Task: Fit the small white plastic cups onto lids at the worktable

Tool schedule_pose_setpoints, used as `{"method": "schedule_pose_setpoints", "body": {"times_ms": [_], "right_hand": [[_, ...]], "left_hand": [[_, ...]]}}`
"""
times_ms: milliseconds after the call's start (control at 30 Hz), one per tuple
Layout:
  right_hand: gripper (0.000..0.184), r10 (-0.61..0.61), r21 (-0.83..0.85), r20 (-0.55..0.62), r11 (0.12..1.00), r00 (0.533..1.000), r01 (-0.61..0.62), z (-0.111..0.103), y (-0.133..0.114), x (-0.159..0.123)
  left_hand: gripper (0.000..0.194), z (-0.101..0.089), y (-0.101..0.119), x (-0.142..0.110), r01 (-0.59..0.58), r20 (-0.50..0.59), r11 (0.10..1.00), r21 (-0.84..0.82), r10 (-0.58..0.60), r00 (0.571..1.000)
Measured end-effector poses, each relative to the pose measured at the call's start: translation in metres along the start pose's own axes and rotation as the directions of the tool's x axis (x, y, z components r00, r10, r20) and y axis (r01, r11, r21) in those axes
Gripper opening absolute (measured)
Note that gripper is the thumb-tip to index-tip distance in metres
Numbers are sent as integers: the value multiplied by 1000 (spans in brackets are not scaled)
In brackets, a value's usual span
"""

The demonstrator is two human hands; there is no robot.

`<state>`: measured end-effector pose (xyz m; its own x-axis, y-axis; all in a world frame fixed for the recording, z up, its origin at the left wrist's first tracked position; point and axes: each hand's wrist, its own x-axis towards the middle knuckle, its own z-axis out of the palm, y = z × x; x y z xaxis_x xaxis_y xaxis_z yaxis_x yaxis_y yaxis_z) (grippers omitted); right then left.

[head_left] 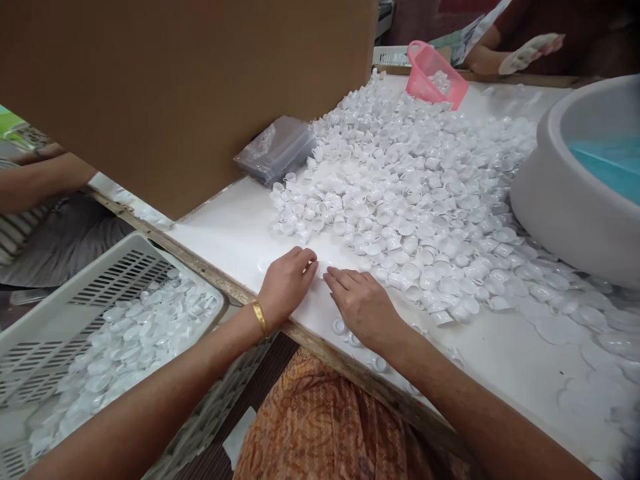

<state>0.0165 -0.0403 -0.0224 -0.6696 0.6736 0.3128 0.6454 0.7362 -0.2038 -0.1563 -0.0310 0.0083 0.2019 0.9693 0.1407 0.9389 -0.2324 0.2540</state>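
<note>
My left hand (287, 283), with a gold bracelet at the wrist, is at the table's near edge. Its fingers are curled in a pinch, and what is between the fingertips is mostly hidden. Just right of it, my right hand (367, 307) has its fingers pressed together and pointing left. A small white plastic piece (323, 269) shows between the fingertips of both hands. Several loose white cup-shaped pieces (339, 326) lie beneath and beside my right hand. Beyond the hands spreads a big heap of similar white plastic pieces (395, 200).
Left, below the table edge, a white slotted crate (50, 303) holds many white pieces. A large cardboard box (190, 87) stands behind, with a clear plastic packet (277, 148) beside it. A pink scoop (425, 73) and grey tub (565, 193) flank the heap. Other people sit left and far right.
</note>
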Motion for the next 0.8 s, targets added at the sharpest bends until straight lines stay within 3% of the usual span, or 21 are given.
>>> {"method": "schedule_pose_setpoints", "body": {"times_ms": [100,200,400,533,800], "right_hand": [[37,2,-17,4,1000,1000,-2,0,0,3],[37,-4,-20,28,1000,1000,4,1,0,5],[38,-12,-28,46,1000,999,13,-3,1,3],[36,-27,15,39,1000,999,26,-5,0,-1],[34,17,103,21,994,1000,-19,-6,-4,0]], "left_hand": [[25,6,6,16,-23,-7,973,230,25,1000],[29,16,5,36,-53,-44,941,334,71,996],[26,28,5,62,-114,-10,927,357,126,992],[17,32,11,57,-165,20,916,366,170,985],[17,41,10,55,-111,62,950,292,97,993]]}}
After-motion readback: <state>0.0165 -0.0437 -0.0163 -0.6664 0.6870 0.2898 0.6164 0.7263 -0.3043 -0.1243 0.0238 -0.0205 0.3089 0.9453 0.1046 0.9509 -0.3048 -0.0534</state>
